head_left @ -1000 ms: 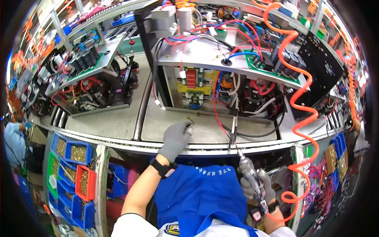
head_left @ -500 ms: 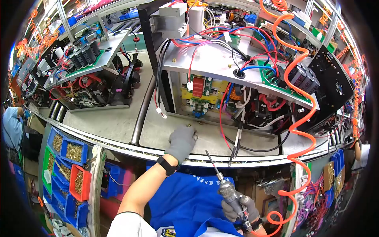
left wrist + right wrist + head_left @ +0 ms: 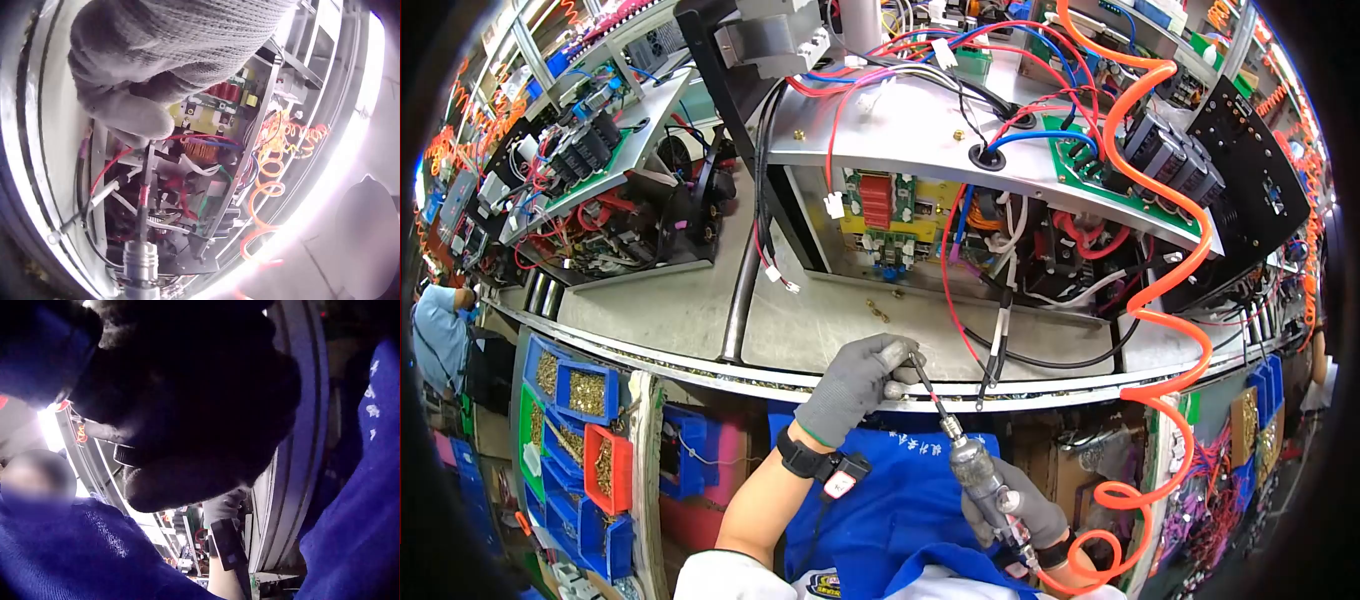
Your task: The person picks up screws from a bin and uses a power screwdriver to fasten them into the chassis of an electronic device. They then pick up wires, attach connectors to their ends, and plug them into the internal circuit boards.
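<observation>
My gloved right hand (image 3: 1028, 503) grips a pneumatic screwdriver (image 3: 973, 462) in front of the blue apron, its long bit (image 3: 935, 397) slanting up to the left. At the bit's tip are the curled fingers of my gloved left hand (image 3: 850, 388), just over the bench's front edge. In the left wrist view, thumb and fingers of the left hand (image 3: 169, 53) pinch at the end of the bit (image 3: 145, 194); cannot tell whether a screw is between them. Several small brass-coloured screws (image 3: 878, 312) lie on the metal bench. The right wrist view shows the right hand (image 3: 194, 412) mostly dark.
An open electronics chassis (image 3: 890, 135) with loose red, blue and black wires stands behind the hands. An orange coiled air hose (image 3: 1185, 285) hangs at the right. Blue bins (image 3: 587, 392) and a red bin (image 3: 607, 468) of small hardware sit at lower left. Another chassis (image 3: 615, 170) stands left.
The left hand has moved from the screws on the bench back to the screwdriver's tip. The right hand has swung the screwdriver, its bit now angled left to meet the left fingers.
</observation>
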A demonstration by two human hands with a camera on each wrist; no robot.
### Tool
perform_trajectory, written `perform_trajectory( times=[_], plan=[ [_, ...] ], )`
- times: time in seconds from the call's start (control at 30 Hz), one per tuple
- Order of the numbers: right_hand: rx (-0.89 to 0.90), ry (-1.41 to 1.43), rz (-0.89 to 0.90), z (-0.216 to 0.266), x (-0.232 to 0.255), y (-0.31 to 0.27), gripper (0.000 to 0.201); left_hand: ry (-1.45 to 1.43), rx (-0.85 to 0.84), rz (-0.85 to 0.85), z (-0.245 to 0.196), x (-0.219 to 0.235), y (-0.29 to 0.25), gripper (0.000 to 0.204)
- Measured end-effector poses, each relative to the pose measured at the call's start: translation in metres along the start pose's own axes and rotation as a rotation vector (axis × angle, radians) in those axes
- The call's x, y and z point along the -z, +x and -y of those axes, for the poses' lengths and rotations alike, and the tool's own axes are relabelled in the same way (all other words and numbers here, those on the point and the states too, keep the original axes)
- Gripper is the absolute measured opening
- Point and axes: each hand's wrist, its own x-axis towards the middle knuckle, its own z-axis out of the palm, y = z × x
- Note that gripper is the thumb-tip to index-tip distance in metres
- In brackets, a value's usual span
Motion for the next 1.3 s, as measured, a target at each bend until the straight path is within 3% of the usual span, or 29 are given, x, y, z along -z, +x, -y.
perform_trajectory(
  times=[0.2, 0.3, 0.43, 0.6, 0.7, 0.73, 0.87, 0.97, 1.07, 1.17, 1.3],
  plan=[
    [0.002, -0.033, 0.044, 0.004, 0.009, -0.005, 0.089, -0.185, -0.046, -0.013, 0.011, -0.004, 0.006, 0.031],
    [0.015, 0.059, 0.063, -0.004, 0.014, -0.009, 0.089, -0.032, -0.095, -0.014, 0.005, -0.013, 0.004, 0.030],
    [-0.001, 0.211, 0.140, -0.005, 0.021, -0.019, 0.086, 0.052, -0.023, 0.055, -0.005, -0.019, 0.003, 0.030],
    [0.125, 0.225, 0.114, -0.005, 0.022, -0.029, 0.086, -0.015, 0.031, 0.238, -0.005, -0.022, 0.015, 0.040],
    [0.157, 0.276, 0.123, -0.006, 0.029, -0.041, 0.086, -0.118, 0.062, -0.071, -0.003, -0.015, 0.044, 0.038],
    [0.152, 0.290, 0.128, -0.006, 0.031, -0.045, 0.087, -0.024, 0.031, -0.173, -0.009, -0.019, 0.051, 0.032],
    [0.131, 0.349, 0.125, -0.008, 0.031, -0.055, 0.092, 0.478, -0.098, -0.158, -0.015, -0.038, 0.092, 0.024],
    [0.143, 0.405, 0.117, -0.013, 0.028, -0.059, 0.095, 0.575, -0.226, -0.020, -0.008, -0.067, 0.111, 0.014],
    [0.175, 0.447, 0.117, -0.015, 0.024, -0.061, 0.097, 0.861, -0.129, -0.015, -0.011, -0.098, 0.112, 0.027],
    [0.235, 0.498, 0.226, -0.027, 0.034, -0.055, 0.099, 1.181, -0.325, -0.049, 0.015, -0.096, 0.138, 0.033],
    [0.186, 0.427, 0.214, -0.022, 0.029, -0.057, 0.094, 1.115, -0.220, -0.068, 0.010, -0.103, 0.130, 0.034]
  ],
)
